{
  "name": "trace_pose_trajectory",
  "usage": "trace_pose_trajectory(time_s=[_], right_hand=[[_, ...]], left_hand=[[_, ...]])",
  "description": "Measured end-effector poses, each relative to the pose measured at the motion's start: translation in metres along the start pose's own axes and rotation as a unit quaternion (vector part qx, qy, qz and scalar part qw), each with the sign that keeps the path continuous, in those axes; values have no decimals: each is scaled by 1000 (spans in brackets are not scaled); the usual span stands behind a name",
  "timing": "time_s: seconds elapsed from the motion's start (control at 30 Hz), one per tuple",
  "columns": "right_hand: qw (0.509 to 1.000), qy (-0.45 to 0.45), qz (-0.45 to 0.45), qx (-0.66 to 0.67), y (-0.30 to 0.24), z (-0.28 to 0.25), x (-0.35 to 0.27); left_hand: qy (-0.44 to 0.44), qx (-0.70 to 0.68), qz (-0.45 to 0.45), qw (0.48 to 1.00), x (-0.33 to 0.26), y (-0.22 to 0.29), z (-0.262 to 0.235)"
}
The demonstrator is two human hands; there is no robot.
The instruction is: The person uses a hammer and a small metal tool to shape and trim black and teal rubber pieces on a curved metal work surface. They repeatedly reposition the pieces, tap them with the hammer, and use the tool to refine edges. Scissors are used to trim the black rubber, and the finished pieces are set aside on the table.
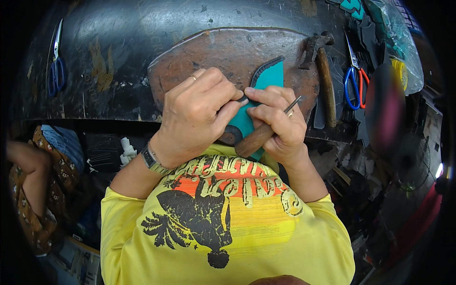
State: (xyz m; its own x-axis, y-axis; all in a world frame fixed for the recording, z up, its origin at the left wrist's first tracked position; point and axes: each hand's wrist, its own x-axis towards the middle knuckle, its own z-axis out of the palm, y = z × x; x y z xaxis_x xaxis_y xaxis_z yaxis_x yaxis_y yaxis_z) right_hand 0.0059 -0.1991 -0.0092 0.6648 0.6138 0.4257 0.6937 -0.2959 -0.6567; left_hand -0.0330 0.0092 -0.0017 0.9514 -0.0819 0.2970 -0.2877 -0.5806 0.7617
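A flat teal piece with a black, finely pleated edge lies slanted between my hands, over the near edge of a worn brown board. My left hand pinches its dark border between thumb and fingertips. Right beside that spot, the thumb and forefinger of my right hand press on the same border. Tucked in my right palm is an awl, its wooden handle pointing toward me and its thin metal spike sticking out past the fingers. My hands hide the middle of the piece.
Right of the board lies a hammer, then scissors with blue and red handles. Blue-handled scissors rest far left. A plastic bag and yellow roll sit back right. Another person's arm shows at left.
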Motion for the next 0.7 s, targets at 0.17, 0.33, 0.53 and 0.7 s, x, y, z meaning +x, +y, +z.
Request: trace_pose_trajectory(time_s=[0.17, 0.33, 0.53, 0.7], right_hand=[[1000, -18, -14, -10, 0, -1, -2], [999, -16, -24, -14, 0, 1, -2], [999, -40, -15, -32, -5, -3, -2], [997, -54, -28, -43, -6, -5, 1]], left_hand=[[-76, -18, 8, 997, 9, -7, -19], [-76, 17, 22, 997, 11, -14, -25], [-23, 76, 72, 994, 5, -20, -21], [-41, 68, 62, 995, 2, -22, -22]])
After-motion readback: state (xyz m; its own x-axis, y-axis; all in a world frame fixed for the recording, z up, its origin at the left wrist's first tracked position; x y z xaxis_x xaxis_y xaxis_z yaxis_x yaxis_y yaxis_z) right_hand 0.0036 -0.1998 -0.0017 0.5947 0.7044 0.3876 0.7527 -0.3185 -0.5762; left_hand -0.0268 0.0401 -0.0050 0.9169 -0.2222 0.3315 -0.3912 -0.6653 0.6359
